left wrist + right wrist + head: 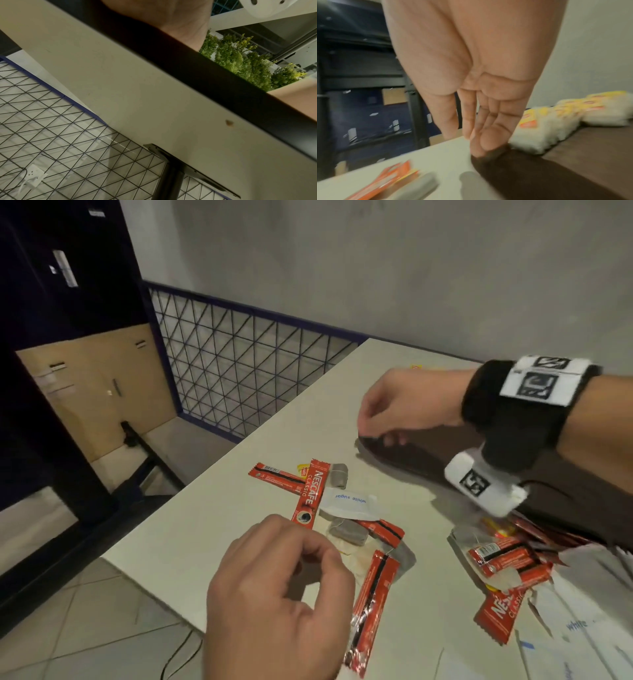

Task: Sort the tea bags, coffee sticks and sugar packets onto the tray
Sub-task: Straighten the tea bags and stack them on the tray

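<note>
A dark brown tray (428, 460) lies on the white table (222, 535). My right hand (373, 433) reaches down to its near left corner, the fingers (488, 146) fairly straight and touching the rim, with nothing seen in them. A row of tea bags (544, 129) with yellow tags lies along the tray (573, 169). My left hand (310, 553) hovers over the table's front, loosely curled and holding nothing. Before it lie red coffee sticks (310, 494), a white sugar packet (352, 503) and grey tea bags (347, 534). The left wrist view shows only my palm (163, 16) and the table's underside.
A mixed pile of coffee sticks (503, 556) and sugar packets (582, 628) sits at the front right, near the tray. The table's left edge drops to a tiled floor. A blue wire mesh panel (239, 364) and a dark shelf unit (51, 302) stand to the left.
</note>
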The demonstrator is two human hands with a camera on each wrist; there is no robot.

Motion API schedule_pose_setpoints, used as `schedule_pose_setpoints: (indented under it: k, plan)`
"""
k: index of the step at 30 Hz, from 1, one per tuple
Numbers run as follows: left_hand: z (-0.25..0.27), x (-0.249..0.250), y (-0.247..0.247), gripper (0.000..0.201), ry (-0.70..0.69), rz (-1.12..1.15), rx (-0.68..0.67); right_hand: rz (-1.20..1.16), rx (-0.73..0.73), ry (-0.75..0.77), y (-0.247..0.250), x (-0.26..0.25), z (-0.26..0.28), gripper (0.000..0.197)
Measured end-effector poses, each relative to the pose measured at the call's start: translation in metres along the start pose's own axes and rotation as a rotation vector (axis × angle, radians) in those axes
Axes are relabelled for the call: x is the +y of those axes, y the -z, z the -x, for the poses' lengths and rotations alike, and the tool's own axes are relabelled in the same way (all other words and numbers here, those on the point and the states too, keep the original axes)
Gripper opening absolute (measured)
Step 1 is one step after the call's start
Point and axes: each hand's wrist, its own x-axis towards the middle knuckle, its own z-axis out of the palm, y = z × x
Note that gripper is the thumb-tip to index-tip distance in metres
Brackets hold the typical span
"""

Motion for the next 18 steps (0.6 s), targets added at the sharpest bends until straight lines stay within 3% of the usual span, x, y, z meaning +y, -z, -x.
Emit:
schedule_pose_setpoints:
  k: [2, 7, 14, 18]
  plan:
    - [0.003, -0.002, 0.0, 0.013, 0.017, -0.014, 0.002, 0.085, -0.119, 0.029, -0.019, -0.022, -0.002, 0.015]
    - [0.002, -0.002, 0.001, 0.015, 0.072, -0.006, -0.041, 0.181, -0.112, 0.01, -0.046, -0.041, -0.008, 0.022]
    - [0.001, 0.0, 0.004, 0.018, 0.103, 0.009, -0.04, 0.134, -0.026, -0.115, -0.05, -0.036, 0.016, 0.011]
    - [0.0, 0.0, 0.003, 0.019, 0.126, 0.012, -0.061, -0.031, 0.088, -0.175, -0.039, -0.023, 0.036, 0.009]
